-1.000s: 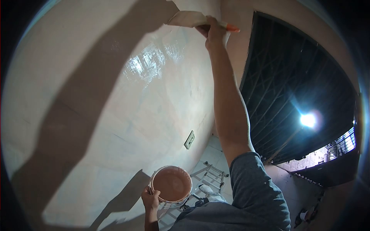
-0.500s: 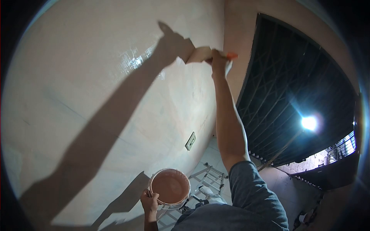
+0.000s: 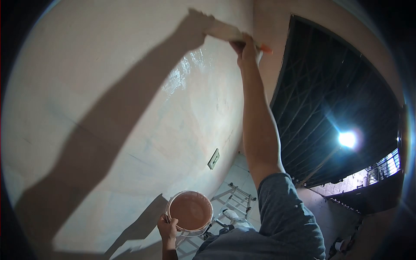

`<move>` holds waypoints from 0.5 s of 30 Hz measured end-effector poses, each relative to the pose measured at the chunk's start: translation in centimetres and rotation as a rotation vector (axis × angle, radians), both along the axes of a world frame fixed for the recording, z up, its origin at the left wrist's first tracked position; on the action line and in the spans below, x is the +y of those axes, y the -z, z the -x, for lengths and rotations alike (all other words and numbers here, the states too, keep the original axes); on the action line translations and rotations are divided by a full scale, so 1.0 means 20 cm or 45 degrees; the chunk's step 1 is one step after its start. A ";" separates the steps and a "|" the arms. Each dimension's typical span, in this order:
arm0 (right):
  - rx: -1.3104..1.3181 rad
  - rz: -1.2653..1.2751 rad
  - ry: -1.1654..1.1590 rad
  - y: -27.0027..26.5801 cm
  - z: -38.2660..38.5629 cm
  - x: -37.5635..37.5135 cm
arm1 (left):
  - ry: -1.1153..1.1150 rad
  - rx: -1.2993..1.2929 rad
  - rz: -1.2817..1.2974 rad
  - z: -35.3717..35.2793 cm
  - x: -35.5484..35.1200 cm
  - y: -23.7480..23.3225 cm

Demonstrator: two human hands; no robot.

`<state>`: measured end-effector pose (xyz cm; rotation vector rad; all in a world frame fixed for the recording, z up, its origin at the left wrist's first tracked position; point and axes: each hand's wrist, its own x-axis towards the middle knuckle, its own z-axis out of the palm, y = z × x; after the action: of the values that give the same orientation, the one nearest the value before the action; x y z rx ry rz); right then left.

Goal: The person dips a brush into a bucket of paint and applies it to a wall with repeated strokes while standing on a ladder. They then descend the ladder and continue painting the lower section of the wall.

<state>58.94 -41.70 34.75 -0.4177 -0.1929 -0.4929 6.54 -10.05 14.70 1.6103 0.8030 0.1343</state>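
My right hand (image 3: 245, 47) is raised high and closed around a wide paintbrush (image 3: 225, 31). The brush's orange handle end sticks out to the right of the fist, and its broad pale head reaches left to the wall (image 3: 99, 56). Below the brush, a wet patch (image 3: 182, 71) shines on the wall. Low down, my left hand (image 3: 167, 227) grips the rim of a round paint bucket (image 3: 172, 200), thumb at the edge. Pinkish-brown paint (image 3: 190, 211) lies inside it.
A metal ladder (image 3: 240, 200) stands below me, near a foot in a pale shoe (image 3: 232, 214). A switch plate (image 3: 213, 159) is set in the wall. At the right are a dark metal gate (image 3: 329, 86) and a bright lamp (image 3: 347, 139).
My right hand and the paintbrush have moved up along the wall, and the arm's shadow has shifted with them. My left hand and the bucket stay almost where they were.
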 end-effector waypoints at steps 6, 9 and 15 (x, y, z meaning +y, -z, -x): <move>0.336 0.067 0.012 0.74 0.17 -0.02 | -0.010 0.000 -0.088 0.03 0.04 0.08; 0.555 0.209 0.152 0.75 0.21 -0.02 | 0.001 -0.011 -0.115 0.01 0.02 0.05; 0.352 0.657 0.316 0.03 0.43 0.14 | -0.010 -0.002 -0.076 0.01 0.03 0.06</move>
<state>50.39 -38.88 34.14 -1.0159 0.0046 -0.6222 6.42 -9.54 13.43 1.6630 0.8106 0.1663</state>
